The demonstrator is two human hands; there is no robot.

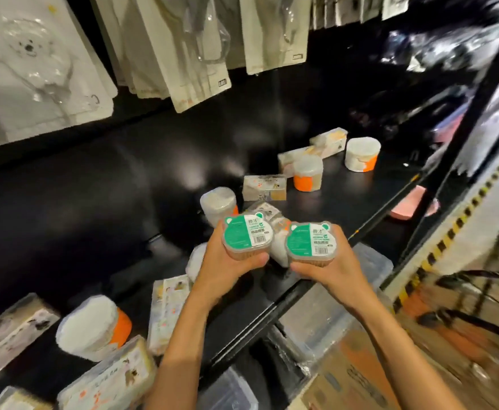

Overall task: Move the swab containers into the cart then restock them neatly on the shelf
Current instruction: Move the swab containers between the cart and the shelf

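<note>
The left hand [227,263] grips a green-labelled swab container [247,233]; the right hand [328,264] grips a second green-labelled container [311,244] just beside it, both above the black shelf [124,187]. Round orange-banded tubs [307,173] and rectangular boxes [264,187] lie scattered on the shelf. White packets [35,69] hang above.

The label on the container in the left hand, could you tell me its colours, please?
Green and white, clearest in the head view: label, left hand.

We had a single wide-angle view from the head, tilted forward and down, close above our hands [274,270] and facing the black shelf [100,208] at near range.
</note>
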